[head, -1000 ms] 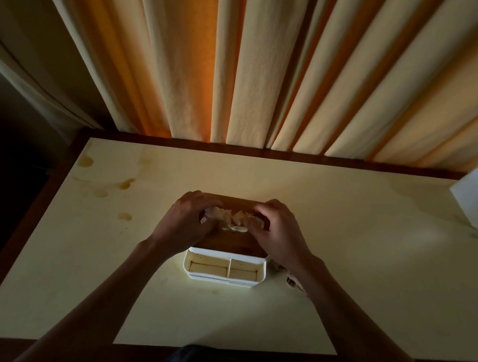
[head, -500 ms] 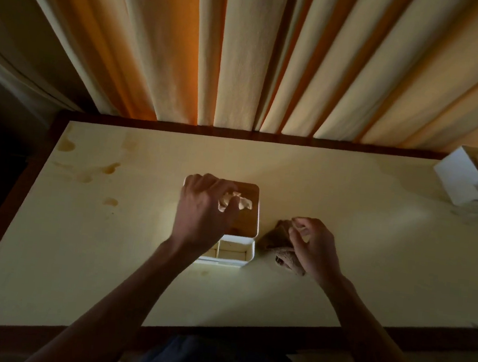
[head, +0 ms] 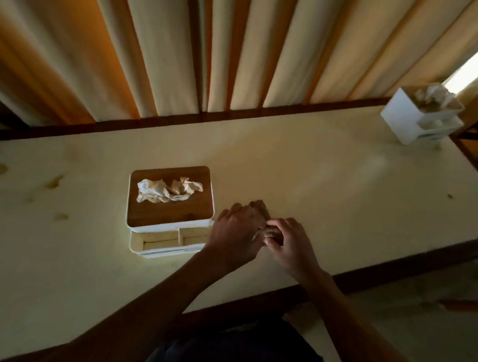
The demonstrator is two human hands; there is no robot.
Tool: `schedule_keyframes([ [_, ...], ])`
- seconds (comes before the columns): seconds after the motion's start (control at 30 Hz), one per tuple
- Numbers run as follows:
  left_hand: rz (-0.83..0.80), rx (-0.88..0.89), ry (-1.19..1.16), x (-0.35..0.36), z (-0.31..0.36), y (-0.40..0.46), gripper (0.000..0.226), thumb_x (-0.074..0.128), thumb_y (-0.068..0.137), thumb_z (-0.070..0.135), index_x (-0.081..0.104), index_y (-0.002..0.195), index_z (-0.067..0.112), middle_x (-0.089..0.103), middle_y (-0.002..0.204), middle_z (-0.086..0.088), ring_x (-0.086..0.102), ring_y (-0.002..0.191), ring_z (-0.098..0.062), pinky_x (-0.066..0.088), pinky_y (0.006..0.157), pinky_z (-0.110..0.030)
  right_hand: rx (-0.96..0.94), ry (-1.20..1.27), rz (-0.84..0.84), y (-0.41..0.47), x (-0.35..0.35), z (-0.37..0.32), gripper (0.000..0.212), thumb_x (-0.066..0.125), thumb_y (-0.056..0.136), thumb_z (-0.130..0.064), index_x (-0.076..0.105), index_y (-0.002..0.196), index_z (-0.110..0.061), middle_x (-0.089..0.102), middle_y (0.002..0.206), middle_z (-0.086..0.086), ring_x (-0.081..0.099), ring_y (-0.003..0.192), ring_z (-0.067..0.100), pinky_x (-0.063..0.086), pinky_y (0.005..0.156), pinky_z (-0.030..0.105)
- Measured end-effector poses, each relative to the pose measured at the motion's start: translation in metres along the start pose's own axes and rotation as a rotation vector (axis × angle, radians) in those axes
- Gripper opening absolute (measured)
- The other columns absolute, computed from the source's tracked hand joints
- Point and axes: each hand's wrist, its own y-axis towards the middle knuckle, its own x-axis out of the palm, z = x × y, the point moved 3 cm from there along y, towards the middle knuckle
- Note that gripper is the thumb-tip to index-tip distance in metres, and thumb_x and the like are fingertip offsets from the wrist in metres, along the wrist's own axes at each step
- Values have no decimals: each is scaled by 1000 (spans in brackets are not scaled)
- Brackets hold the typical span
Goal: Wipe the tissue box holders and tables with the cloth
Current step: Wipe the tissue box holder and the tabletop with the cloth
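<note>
Both hands meet over the cloth (head: 259, 207), a dark brown wad lying on the table (head: 336, 173) just right of the near tissue box holder (head: 168, 220). Left hand (head: 236, 233) rests over the cloth's left part, fingers curled down on it; right hand (head: 290, 242) pinches its near edge between thumb and fingertips. Judgement: the two-handed hold looks like gathering or refolding the cloth into a pad before wiping; which surface comes first cannot be told. The holder has a wooden lid with a crumpled tissue (head: 167, 192) standing out of the slot, and a low white tray with two compartments projecting toward the person. Its right edge lies just beside the left wrist, so a leftward sweep would likely meet it at once. A second tissue box holder (head: 412, 119) sits at the far right corner, well apart from the hands. Brownish stains (head: 54, 182) mark the table's left side. Open room: the broad bare stretch between the hands and the far holder, bounded by the dark table rim; curtains (head: 246, 40) hang close behind the far edge.
</note>
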Motion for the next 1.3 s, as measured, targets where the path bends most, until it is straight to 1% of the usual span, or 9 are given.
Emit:
schedule_keyframes([
  [0.1, -245, -109, 55, 28, 4, 5, 36, 60, 88, 33, 59, 122, 23, 61, 114, -2, 52, 111, -25, 45, 91, -39, 21, 43, 5, -8, -12, 17, 31, 72, 86, -14, 68, 117, -12, 61, 111, 12, 56, 101, 28, 44, 81, 32],
  [0.23, -371, -127, 122, 55, 9, 7, 38, 58, 91, 42, 57, 123, 22, 54, 119, -1, 46, 116, -23, 42, 95, -38, 29, 30, -30, -13, -35, 37, 23, 73, 87, -24, 65, 106, -14, 57, 107, 2, 49, 100, 18, 46, 85, 33],
  [0.5, -44, -92, -79, 57, 30, 40, 23, 48, 79, 32, 65, 85, 18, 62, 82, 3, 53, 82, -25, 47, 68, -40, -25, 199, -82, 8, -90, 68, 13, 73, 82, -12, 64, 92, -13, 65, 83, -3, 60, 75, 15, 45, 64, 29],
  [0.57, 33, -118, -157, 48, 33, 59, 17, 51, 79, 27, 65, 81, 17, 62, 75, 4, 50, 75, -21, 47, 65, -37, -26, 262, -73, 23, -108, 73, 13, 74, 83, -11, 69, 94, -14, 67, 80, -6, 61, 72, 1, 45, 62, 17],
  [0.67, 98, -157, -224, 33, 36, 91, 18, 56, 78, 20, 71, 88, 14, 67, 78, 0, 53, 75, -19, 44, 66, -31, -48, 252, -30, 50, -135, 75, 5, 73, 85, -12, 73, 88, -15, 64, 73, -13, 57, 67, -7, 37, 61, 8],
  [0.97, 396, -60, -121, -3, 45, 141, 19, 77, 80, 6, 75, 99, 9, 71, 84, -5, 58, 74, -19, 46, 64, -30, -382, 224, 246, 102, -191, 65, 4, 70, 88, -11, 72, 91, -9, 72, 84, -2, 65, 79, 11, 44, 69, 12],
  [1.1, 405, -94, -108, 34, 49, 119, 17, 77, 78, 11, 77, 95, 11, 71, 81, -6, 62, 73, -23, 51, 63, -29, -476, 79, 255, 94, -174, 91, 9, 70, 85, -19, 73, 87, -11, 73, 83, 1, 64, 78, 26, 49, 69, 34],
  [1.2, 279, -134, -83, 81, 48, 87, 16, 64, 80, 28, 75, 82, 16, 70, 75, -3, 63, 69, -24, 55, 57, -36, -522, -67, 72, 73, -143, 123, 6, 76, 77, -15, 75, 83, -14, 74, 79, 2, 66, 76, 31, 54, 69, 40],
  [1.3, 160, -110, -37, 112, 59, 56, 19, 59, 81, 33, 73, 84, 20, 72, 87, 5, 61, 85, -18, 55, 68, -37, -535, -97, -110, 53, -121, 151, 7, 71, 78, -18, 74, 84, -15, 73, 80, 3, 65, 77, 30, 55, 68, 39],
])
